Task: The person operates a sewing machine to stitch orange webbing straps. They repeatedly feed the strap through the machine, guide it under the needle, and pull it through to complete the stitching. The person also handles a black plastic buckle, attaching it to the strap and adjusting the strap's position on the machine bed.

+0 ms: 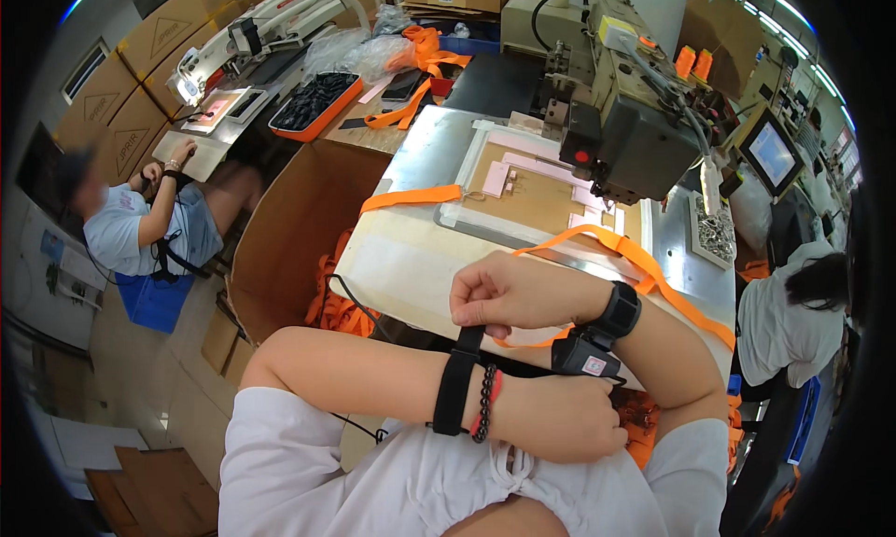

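My right hand (490, 294) pinches a black strap (456, 378) that is wrapped round my left forearm, beside a beaded bracelet and red band (485, 399). My left hand (569, 416) lies across my lap with curled fingers; what they hold, if anything, is hidden. A black device (583, 355) sits above that hand, and another black band (618, 308) is on my right wrist. Orange webbing (672, 290) runs over the worktable (383, 266) under a sewing machine (607, 117), whose plate holds a clamp frame with pink pieces (504, 168).
A cardboard box (271, 248) with orange straps stands left of the table, a screen (771, 146) at right. A co-worker (140, 220) sits at another machine on the left; a person in white (784, 322) is on the right. Behind are an orange tray (317, 103) and stacked cartons (140, 80).
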{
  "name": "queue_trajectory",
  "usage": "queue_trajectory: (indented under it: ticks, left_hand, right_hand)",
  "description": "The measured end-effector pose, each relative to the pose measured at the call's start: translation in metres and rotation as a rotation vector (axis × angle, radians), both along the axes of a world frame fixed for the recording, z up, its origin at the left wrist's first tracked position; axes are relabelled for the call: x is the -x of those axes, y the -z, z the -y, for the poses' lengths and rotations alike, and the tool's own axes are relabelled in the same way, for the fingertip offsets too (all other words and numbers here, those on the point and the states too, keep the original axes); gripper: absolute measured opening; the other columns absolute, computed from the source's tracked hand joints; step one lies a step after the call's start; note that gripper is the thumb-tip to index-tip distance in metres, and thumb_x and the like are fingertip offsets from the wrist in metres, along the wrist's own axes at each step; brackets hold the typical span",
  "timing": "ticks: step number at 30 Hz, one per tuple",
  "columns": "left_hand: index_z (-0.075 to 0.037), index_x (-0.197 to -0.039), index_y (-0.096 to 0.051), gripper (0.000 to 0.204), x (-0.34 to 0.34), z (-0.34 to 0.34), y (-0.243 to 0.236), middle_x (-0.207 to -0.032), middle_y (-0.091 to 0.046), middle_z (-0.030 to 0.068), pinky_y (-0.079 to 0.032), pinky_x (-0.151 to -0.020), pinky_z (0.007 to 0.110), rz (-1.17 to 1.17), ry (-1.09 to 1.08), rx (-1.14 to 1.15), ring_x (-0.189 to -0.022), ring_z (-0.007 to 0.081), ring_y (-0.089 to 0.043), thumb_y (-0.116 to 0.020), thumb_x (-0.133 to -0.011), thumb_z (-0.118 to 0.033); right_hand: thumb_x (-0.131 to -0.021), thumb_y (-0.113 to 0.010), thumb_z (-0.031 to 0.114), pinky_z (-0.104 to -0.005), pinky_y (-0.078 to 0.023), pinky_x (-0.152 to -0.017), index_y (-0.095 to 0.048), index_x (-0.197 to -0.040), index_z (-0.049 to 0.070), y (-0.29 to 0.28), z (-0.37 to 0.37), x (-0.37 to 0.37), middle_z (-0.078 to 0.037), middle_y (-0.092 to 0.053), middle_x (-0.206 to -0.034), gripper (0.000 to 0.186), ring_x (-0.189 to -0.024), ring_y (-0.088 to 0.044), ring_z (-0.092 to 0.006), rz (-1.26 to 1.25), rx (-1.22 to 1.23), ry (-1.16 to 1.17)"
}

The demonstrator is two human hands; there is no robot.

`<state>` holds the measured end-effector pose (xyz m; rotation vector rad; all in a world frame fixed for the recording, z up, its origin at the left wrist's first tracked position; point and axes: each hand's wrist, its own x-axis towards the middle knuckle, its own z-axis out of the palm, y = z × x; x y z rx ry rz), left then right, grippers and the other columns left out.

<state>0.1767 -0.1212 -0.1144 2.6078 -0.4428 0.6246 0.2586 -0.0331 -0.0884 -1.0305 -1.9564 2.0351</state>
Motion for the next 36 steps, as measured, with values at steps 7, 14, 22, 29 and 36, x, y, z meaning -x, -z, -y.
queue_trajectory:
  ticks: [7, 14, 22, 29, 36]
  left_hand:
    - [-0.006, -0.081, -0.057, 0.023, 0.001, -0.008, -0.008, -0.067, -0.056, 0.0097, -0.045, -0.065, 0.039, -0.171, 0.152, 0.519, -0.060, 0.0312, -0.054, -0.056, -0.098, -0.022]
    - [-0.002, -0.082, -0.063, 0.020, 0.002, -0.015, -0.014, -0.067, -0.062, 0.0118, -0.048, -0.060, 0.039, -0.178, 0.240, 0.674, -0.059, 0.0298, -0.059, -0.060, -0.094, -0.018]
    - [-0.001, -0.091, -0.067, 0.019, 0.009, -0.024, -0.046, -0.069, -0.065, 0.0028, -0.043, -0.053, 0.026, -0.421, 0.441, 1.045, -0.058, 0.0098, -0.058, -0.064, -0.097, -0.019]
    - [-0.003, -0.098, -0.069, 0.015, 0.020, -0.103, -0.090, -0.091, -0.072, 0.0022, -0.044, -0.054, 0.019, -0.084, 0.126, 1.230, -0.062, 0.0022, -0.056, -0.062, -0.096, -0.016]
    - [0.000, -0.089, -0.070, 0.020, 0.007, -0.198, -0.079, -0.063, -0.059, -0.0027, -0.041, -0.051, 0.023, 0.679, -0.716, 0.972, -0.055, 0.0044, -0.050, -0.064, -0.095, -0.017]
  right_hand:
    - [-0.089, -0.071, 0.009, -0.0216, -0.054, -0.070, -0.064, -0.098, 0.000, -0.011, 0.003, -0.003, -0.004, -0.069, -0.082, 0.014, -0.070, -0.065, -0.0080, -0.146, -0.115, 0.030]
    - [-0.080, -0.080, 0.007, -0.0228, -0.054, -0.078, -0.065, -0.093, -0.002, -0.037, 0.006, -0.010, -0.009, -0.073, -0.083, 0.022, -0.079, -0.070, -0.0101, -0.103, -0.124, 0.188]
    - [-0.093, -0.069, 0.016, -0.0262, -0.053, -0.086, -0.067, -0.119, -0.002, -0.042, 0.010, -0.012, -0.009, -0.074, -0.102, 0.031, -0.095, -0.069, -0.0137, -0.171, -0.235, -0.080]
    - [-0.095, -0.061, 0.010, -0.0336, -0.052, -0.095, -0.058, -0.133, 0.001, -0.011, 0.013, -0.032, -0.011, -0.065, -0.123, 0.039, -0.113, -0.062, -0.0181, -0.405, 0.115, 0.347]
    - [-0.092, -0.070, 0.023, -0.0303, -0.055, -0.087, -0.044, -0.136, -0.001, 0.024, 0.022, 0.006, -0.011, -0.059, -0.125, 0.056, -0.106, -0.064, -0.0169, -0.612, 0.036, 0.585]
